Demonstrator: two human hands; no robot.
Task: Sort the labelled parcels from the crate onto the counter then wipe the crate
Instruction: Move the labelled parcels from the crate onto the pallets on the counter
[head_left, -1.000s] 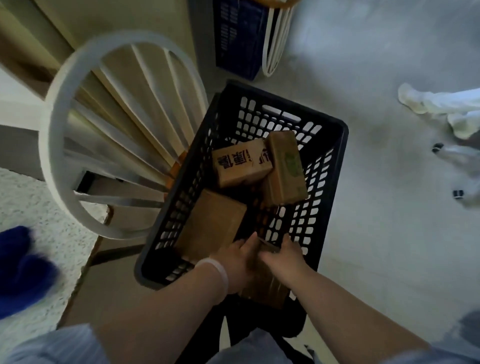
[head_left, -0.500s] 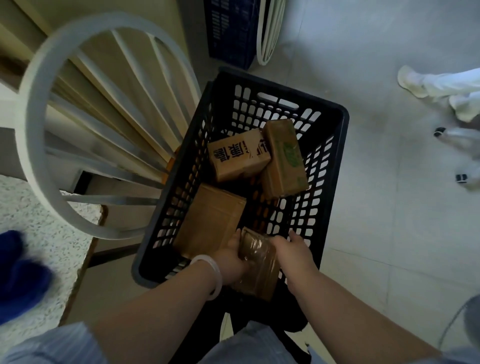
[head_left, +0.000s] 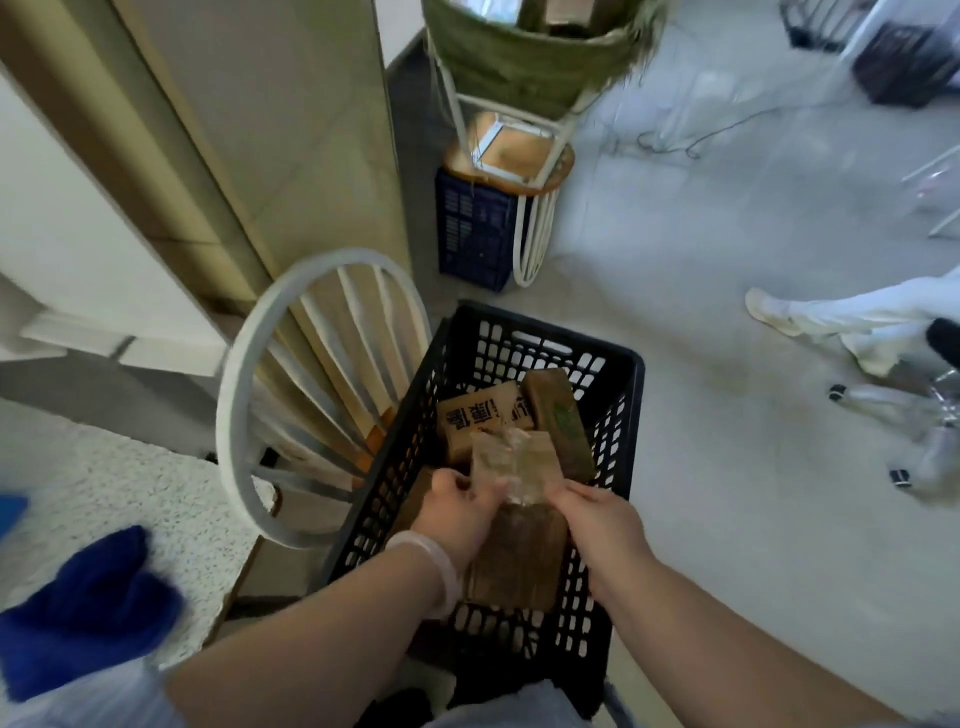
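L hand (head_left: 457, 512), R hand (head_left: 597, 519) grip taped parcel (head_left: 519, 545) over crate (head_left: 545, 332); speckled counter (head_left: 130, 483) left, grey floor (head_left: 727, 249) right.

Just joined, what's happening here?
A person's left hand and right hand both grip a taped brown parcel over the near end of the black crate. At least two more parcels, a printed box and a green-marked box, lie inside it. The speckled counter is to the left, with a blue cloth on it.
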